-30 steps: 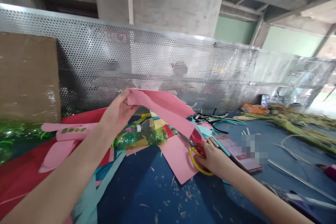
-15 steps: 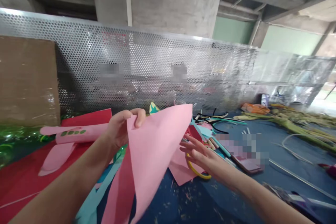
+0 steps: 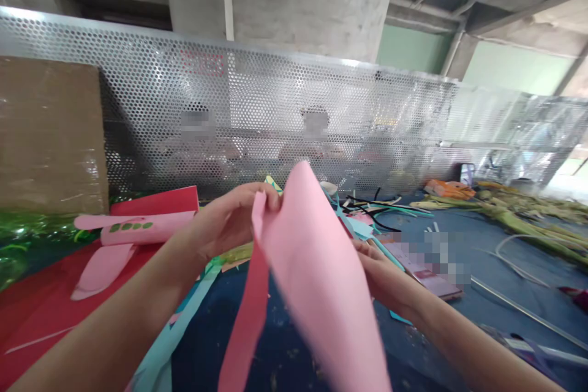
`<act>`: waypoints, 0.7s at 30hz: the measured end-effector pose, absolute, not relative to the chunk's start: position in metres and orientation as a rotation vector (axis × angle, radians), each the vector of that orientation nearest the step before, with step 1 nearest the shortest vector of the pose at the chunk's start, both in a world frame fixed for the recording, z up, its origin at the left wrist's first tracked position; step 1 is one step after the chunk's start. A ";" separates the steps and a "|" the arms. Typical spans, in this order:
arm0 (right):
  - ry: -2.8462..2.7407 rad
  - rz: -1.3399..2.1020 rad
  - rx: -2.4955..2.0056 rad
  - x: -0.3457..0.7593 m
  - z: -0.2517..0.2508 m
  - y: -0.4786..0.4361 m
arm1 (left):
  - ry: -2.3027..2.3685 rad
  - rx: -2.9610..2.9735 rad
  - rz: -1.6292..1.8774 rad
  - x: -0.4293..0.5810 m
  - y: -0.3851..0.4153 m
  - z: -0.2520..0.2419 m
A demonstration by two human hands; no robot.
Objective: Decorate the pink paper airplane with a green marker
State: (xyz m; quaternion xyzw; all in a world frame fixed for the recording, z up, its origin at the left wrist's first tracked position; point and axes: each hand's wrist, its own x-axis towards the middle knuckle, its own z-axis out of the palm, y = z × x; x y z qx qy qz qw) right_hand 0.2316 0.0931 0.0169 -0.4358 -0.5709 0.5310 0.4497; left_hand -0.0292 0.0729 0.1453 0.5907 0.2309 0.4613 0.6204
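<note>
A sheet of pink paper (image 3: pixel 316 257) hangs curled in front of me, its top rising to a rounded point and its lower part blurred. My left hand (image 3: pixel 250 208) is closed on the sheet's upper left edge, where a narrow strip folds over. At the sheet's right edge is my right hand (image 3: pixel 379 269). Its fingertips go behind the paper, so their grip is hidden. A pink paper roll with green oval marks (image 3: pixel 147 228) lies beyond my left forearm, on red paper (image 3: pixel 46 312).
Light blue paper strips (image 3: pixel 184 318) lie under my left arm. A phone (image 3: pixel 418 266) rests past my right hand, near black and teal strips (image 3: pixel 386 211). Dried husks (image 3: pixel 514 214) and an orange bag (image 3: pixel 449 188) sit at far right. Cardboard (image 3: pixel 50 135) and a perforated metal barrier (image 3: pixel 271 104) stand behind.
My left hand has moved right and slightly up with the pink paper, which now curls more steeply. My right hand, spread before, has moved right to the sheet's right edge, its fingers now partly hidden.
</note>
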 end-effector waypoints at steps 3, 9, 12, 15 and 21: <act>-1.371 1.064 -1.197 0.242 0.017 0.106 | 0.942 1.321 1.278 -0.045 0.091 0.146; -1.534 0.606 -1.455 0.264 0.003 0.128 | 1.281 1.171 1.539 -0.082 0.117 0.145; -1.634 0.486 -1.499 0.265 -0.002 0.128 | 1.244 1.114 1.512 -0.083 0.118 0.146; -1.694 0.406 -1.539 0.264 -0.002 0.125 | 1.182 1.069 1.415 -0.077 0.117 0.145; -1.711 0.287 -1.345 0.246 0.014 0.103 | 1.032 1.088 1.203 -0.048 0.107 0.141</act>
